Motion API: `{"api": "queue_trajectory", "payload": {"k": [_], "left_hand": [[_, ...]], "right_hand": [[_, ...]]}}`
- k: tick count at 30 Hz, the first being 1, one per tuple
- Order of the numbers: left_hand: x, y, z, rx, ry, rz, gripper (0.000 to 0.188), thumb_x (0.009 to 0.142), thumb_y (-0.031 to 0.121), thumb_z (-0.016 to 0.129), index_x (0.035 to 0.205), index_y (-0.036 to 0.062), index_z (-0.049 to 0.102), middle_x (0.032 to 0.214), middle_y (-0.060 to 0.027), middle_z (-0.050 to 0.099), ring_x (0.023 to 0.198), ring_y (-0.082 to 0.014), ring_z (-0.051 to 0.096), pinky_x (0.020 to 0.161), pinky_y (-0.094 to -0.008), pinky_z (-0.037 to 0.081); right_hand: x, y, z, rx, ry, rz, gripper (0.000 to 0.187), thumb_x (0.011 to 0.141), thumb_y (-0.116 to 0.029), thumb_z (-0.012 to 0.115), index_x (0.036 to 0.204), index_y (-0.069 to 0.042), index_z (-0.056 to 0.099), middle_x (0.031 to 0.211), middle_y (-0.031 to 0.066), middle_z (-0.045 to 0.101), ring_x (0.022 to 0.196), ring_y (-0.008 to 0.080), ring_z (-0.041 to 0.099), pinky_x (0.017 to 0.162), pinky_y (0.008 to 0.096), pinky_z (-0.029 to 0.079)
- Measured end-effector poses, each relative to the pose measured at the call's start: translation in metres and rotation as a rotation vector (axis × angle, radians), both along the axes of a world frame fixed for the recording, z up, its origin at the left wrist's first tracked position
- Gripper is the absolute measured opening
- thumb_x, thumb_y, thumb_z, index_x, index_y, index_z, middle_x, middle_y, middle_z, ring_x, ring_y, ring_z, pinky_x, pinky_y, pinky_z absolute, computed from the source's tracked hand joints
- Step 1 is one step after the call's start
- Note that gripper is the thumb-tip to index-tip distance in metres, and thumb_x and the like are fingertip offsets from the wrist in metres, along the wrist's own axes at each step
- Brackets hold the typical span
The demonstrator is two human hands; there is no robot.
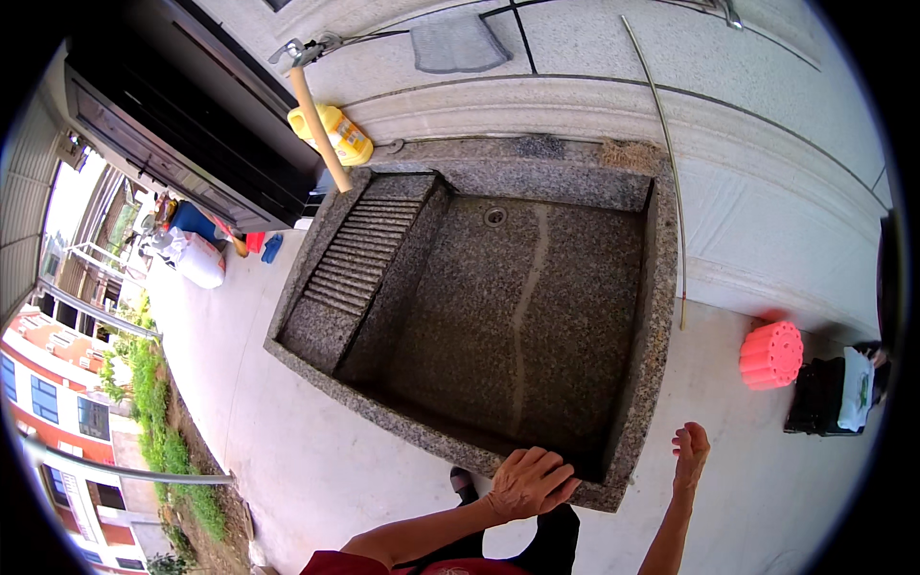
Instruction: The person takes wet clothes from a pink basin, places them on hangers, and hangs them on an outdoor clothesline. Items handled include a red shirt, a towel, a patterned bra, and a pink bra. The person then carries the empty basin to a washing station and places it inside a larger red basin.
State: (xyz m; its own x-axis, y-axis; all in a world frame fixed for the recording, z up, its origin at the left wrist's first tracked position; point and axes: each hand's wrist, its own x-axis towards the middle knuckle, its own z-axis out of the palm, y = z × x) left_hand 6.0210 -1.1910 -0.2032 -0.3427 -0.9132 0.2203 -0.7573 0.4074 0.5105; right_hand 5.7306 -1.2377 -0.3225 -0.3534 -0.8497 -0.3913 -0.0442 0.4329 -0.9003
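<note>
A wide speckled-grey stone sink [653, 364] takes up the middle of the view, with a ribbed washboard [364, 251] along its left side. Its basin has a round drain [494, 218] near the back and a pale streak running down the floor. My left hand [533, 481] bears on the near rim by the right corner, fingers bent over the stone. Off to the right of the sink, my right hand [691, 454] hangs in the air, holding nothing, its fingers loosely curled and apart.
Above the washboard, a tap [299, 52] carries a tan tube [320, 129], beside a yellow jug [332, 135]. A grey cloth [460, 44] hangs on the wall. A thin rod [667, 163] leans at right. A pink fluted container [770, 356] and black crate [826, 397] stand on the floor.
</note>
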Motion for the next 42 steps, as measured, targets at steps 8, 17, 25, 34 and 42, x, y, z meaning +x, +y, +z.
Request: {"api": "queue_trajectory", "payload": {"k": [8,17,25,34,42], "left_hand": [[0.115,0.075,0.030,0.130,0.160,-0.230,0.032,0.080,0.021,0.060,0.110,0.0103,0.054,0.107,-0.0085,0.056,0.103,-0.0288,0.052,0.090,-0.0400,0.040],[0.369,0.210,0.031,0.507,0.089,0.362,0.033,0.080,0.031,0.058,0.107,0.0126,0.057,0.098,-0.0104,0.060,0.090,-0.0285,0.059,0.077,-0.0403,0.047],[0.445,0.275,0.018,0.522,0.282,0.607,0.033,0.081,0.033,0.058,0.108,0.0131,0.057,0.095,-0.0097,0.062,0.087,-0.0285,0.060,0.074,-0.0390,0.048],[0.544,0.259,0.032,0.573,0.292,0.768,0.035,0.082,0.034,0.057,0.110,0.0127,0.055,0.100,-0.0111,0.061,0.093,-0.0289,0.058,0.078,-0.0395,0.046],[0.647,0.249,0.039,0.541,0.296,0.955,0.036,0.080,0.033,0.060,0.110,0.0126,0.055,0.098,-0.0103,0.061,0.086,-0.0267,0.060,0.074,-0.0371,0.047]], "right_hand": [[0.125,0.067,0.141,-0.373,0.191,0.039,0.015,0.085,-0.012,0.050,0.095,0.000,0.053,0.082,0.0030,0.054,0.075,0.0101,0.051,0.065,0.0236,0.042],[0.409,0.131,0.152,-0.606,0.499,0.767,0.016,0.073,0.001,0.056,0.088,-0.002,0.057,0.076,0.0122,0.058,0.068,0.0257,0.058,0.060,0.0316,0.047],[0.541,0.121,0.164,-0.804,0.637,1.256,0.015,0.073,-0.012,0.060,0.087,-0.008,0.057,0.080,0.0112,0.056,0.074,0.0306,0.057,0.062,0.0404,0.046],[0.663,0.070,0.172,-0.845,0.579,1.354,0.016,0.075,-0.008,0.059,0.091,-0.007,0.057,0.084,0.0117,0.056,0.077,0.0313,0.057,0.065,0.0386,0.047],[0.780,0.007,0.189,-0.805,0.567,1.356,0.015,0.077,-0.012,0.059,0.091,-0.007,0.056,0.087,0.0114,0.055,0.079,0.0310,0.056,0.066,0.0390,0.048]]}}
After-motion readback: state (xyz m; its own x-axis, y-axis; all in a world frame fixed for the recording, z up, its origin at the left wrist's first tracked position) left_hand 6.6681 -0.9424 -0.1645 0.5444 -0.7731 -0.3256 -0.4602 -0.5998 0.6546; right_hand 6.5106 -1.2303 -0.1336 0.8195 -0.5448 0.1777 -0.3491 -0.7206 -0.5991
